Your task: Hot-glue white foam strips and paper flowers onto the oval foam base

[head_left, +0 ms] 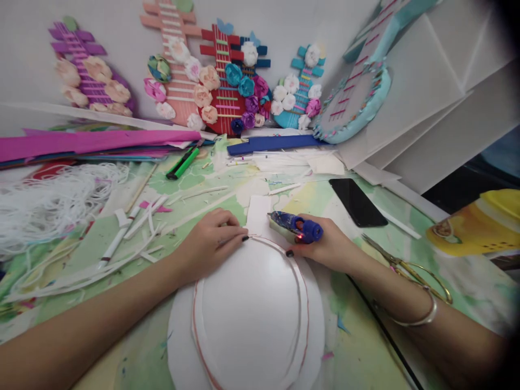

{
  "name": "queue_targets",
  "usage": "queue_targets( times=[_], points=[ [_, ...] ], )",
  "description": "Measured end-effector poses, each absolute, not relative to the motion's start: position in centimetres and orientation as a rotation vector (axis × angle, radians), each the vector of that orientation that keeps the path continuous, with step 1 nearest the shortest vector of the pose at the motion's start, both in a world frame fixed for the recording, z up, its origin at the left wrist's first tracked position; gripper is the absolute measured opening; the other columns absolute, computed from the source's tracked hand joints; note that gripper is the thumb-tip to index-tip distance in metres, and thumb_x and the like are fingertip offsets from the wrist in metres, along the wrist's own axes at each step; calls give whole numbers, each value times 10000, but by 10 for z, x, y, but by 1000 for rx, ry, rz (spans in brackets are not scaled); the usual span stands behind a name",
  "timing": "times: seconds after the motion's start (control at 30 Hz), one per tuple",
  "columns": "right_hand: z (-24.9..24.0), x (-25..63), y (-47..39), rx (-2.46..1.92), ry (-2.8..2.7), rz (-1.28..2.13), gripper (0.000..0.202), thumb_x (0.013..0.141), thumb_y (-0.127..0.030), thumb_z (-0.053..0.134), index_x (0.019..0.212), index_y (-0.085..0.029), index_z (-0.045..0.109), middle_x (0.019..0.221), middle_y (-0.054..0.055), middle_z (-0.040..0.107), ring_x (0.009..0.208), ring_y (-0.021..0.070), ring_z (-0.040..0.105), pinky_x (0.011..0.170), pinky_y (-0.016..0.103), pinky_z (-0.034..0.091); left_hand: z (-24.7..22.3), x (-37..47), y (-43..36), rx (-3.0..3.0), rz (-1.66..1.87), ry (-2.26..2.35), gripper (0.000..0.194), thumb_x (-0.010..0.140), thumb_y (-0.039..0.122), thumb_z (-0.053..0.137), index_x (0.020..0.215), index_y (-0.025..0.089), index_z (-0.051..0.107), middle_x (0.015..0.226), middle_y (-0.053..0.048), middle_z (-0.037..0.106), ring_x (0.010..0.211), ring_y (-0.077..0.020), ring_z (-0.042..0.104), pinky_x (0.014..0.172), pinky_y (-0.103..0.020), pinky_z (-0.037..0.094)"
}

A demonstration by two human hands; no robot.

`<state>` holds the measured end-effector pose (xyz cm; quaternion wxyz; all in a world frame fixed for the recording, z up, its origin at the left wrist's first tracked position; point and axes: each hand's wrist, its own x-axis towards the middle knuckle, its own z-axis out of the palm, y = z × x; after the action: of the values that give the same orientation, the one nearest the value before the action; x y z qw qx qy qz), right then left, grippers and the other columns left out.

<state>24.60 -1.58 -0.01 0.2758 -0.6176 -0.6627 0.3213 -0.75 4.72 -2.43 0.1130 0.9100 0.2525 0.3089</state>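
My right hand (325,244) is closed around a blue hot glue gun (290,225), its nozzle pointing left and a small orange-red light glowing on it. Below it lies a white guitar-shaped cutout (181,330) with a narrow neck (259,208) pointing away from me. A glossy white oval (252,303) sits on its body, with red lines drawn near the edge. Along the oval's top edge runs a thin white strip (276,246). My left hand (215,241) pinches at the strip's left end, thumb and finger together at the base of the neck.
White cord (52,200) and cut strips (117,244) lie left. A green utility knife (182,162) is behind. On the right are a black phone (357,202), scissors (406,265) and a yellow container (479,225). Decorated paper instruments (223,81) lean on the wall. A black cable (385,330) trails rightward.
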Motion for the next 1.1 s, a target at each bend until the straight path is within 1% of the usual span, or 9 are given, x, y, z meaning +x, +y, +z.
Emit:
queue_targets(
  times=[0.1, 0.17, 0.27, 0.4, 0.5, 0.57, 0.67, 0.93, 1.1],
  points=[
    [-5, 253, -12, -1569, -1591, 1063, 220, 683, -306, 690, 849, -190, 603, 599, -30, 580, 514, 139, 536, 492, 254, 411, -14, -6, 29, 2805, 1031, 712, 192, 854, 180, 533, 985, 184, 673, 910, -84, 635, 864, -194, 579, 773, -359, 484],
    [-9, 256, -9, -1553, -1471, 1106, 251, 694, -326, 683, 888, -182, 617, 572, -22, 595, 484, 145, 557, 469, 256, 426, -6, 1, 5, 2878, 1016, 639, 243, 848, 168, 531, 1071, 182, 627, 1008, -99, 644, 947, -219, 583, 826, -394, 491],
    [-13, 259, -5, -1523, -1353, 1091, 213, 677, -334, 704, 782, -171, 616, 520, -11, 596, 466, 149, 568, 460, 258, 452, 4, 16, -35, 2977, 801, 477, 387, 873, 217, 481, 1252, 146, 512, 1185, -139, 615, 1118, -276, 547, 920, -447, 476],
    [-16, 258, -3, -1479, -1316, 1107, 227, 679, -349, 709, 644, -165, 581, 506, -2, 583, 450, 136, 560, 434, 245, 463, 2, 31, -65, 3036, 599, 366, 442, 862, 170, 437, 1302, 164, 481, 1290, -111, 565, 1274, -311, 427, 1009, -518, 396],
    [-16, 258, -3, -1467, -1304, 1118, 242, 695, -353, 692, 622, -153, 576, 498, 6, 581, 440, 128, 555, 437, 241, 473, -5, 33, -69, 3055, 614, 361, 394, 863, 188, 469, 1251, 160, 531, 1272, -103, 583, 1290, -321, 406, 1035, -534, 361],
    [-16, 259, -2, -1477, -1305, 1124, 238, 699, -355, 686, 636, -149, 584, 498, 10, 584, 440, 128, 561, 434, 233, 472, -8, 32, -69, 3079, 634, 328, 343, 867, 208, 496, 1192, 133, 572, 1225, -110, 615, 1268, -325, 434, 1025, -528, 373],
    [-16, 260, -1, -1476, -1334, 1116, 257, 698, -384, 688, 663, -147, 594, 510, 13, 593, 447, 127, 575, 439, 219, 476, -9, 32, -71, 3113, 649, 259, 283, 871, 174, 506, 1129, 109, 603, 1173, -106, 648, 1248, -308, 461, 1038, -522, 358],
    [-22, 262, 1, -1455, -1348, 1127, 309, 706, -431, 678, 617, -152, 579, 512, 18, 595, 456, 132, 584, 468, 237, 512, -11, 34, -73, 3079, 644, 172, 272, 883, 116, 497, 1128, 54, 598, 1142, -137, 656, 1257, -282, 455, 1098, -505, 248],
    [-22, 262, 1, -1452, -1336, 1120, 312, 704, -434, 681, 621, -155, 570, 516, 18, 595, 460, 134, 592, 447, 224, 502, -15, 34, -72, 2998, 677, 240, 292, 889, 149, 502, 1165, 100, 582, 1170, -106, 649, 1275, -253, 437, 1111, -499, 229]
  ],
)
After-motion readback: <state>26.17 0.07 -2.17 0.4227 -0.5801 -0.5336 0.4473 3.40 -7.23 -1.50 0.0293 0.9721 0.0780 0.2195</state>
